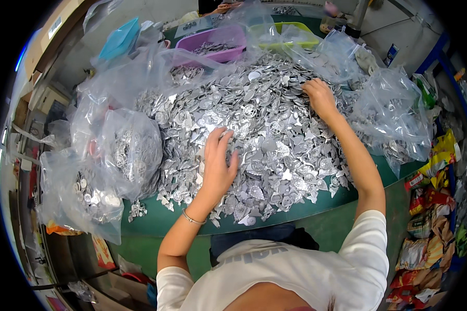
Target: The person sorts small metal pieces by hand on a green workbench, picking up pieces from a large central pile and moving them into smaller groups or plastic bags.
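Note:
A broad heap of small silver metal charms (pixel 264 140) covers the middle of the green table (pixel 306 208); ovals, butterflies and openwork rounds show among them. Above the heap's near left part hovers or rests my left hand (pixel 219 161), its fingers apart and nothing held. Whether it touches the charms I cannot tell. My right hand (pixel 320 98) is at the far right of the heap, fingers bent together with the tips down at the charms. What lies between those fingertips is too small to make out.
Clear plastic bags of metal pieces stand left (pixel 132 150) and right (pixel 392 111). Behind the heap are a purple basin (pixel 233 39) holding charms, a green basin (pixel 301 31) and a blue tray (pixel 120 40). Colourful packets (pixel 425 228) crowd the right side. Another person's hand (pixel 223 8) shows at the back.

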### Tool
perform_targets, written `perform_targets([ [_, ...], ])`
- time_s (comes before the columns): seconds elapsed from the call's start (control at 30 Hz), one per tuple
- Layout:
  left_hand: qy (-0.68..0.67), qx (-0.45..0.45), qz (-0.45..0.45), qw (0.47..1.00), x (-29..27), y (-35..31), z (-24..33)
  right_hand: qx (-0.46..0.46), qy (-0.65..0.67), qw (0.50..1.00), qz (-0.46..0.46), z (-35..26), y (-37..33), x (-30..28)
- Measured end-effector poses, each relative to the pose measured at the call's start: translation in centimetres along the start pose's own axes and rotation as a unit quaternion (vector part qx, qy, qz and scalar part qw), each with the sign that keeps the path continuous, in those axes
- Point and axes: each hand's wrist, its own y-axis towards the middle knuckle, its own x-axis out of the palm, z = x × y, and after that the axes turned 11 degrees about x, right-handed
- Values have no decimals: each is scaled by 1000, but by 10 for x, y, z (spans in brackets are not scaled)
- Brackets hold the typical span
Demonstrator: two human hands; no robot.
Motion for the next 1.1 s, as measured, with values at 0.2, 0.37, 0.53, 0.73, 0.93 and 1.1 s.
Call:
perform_targets([
  [0.2, 7, 56, -57, 997, 30, 31, 6, 438, 635, 632, -71, 2, -38, -28],
  [0.37, 61, 74, -100, 990, 63, 68, -6, 472, 704, 525, -81, 5, -79, -71],
  [0.53, 78, 74, -188, 976, 66, 50, 6, 323, 391, 839, -200, -40, -104, -72],
  [0.73, 48, 38, -244, 968, 33, 4, 32, 242, 9, 961, -132, -81, -111, -75],
  [0.93, 43, 13, -293, 955, 19, -50, 50, 163, 59, 974, -148, -118, -139, -87],
  [1.1, 49, -32, -218, 974, 21, -66, 55, 188, -13, 975, -118, -141, -160, -72],
])
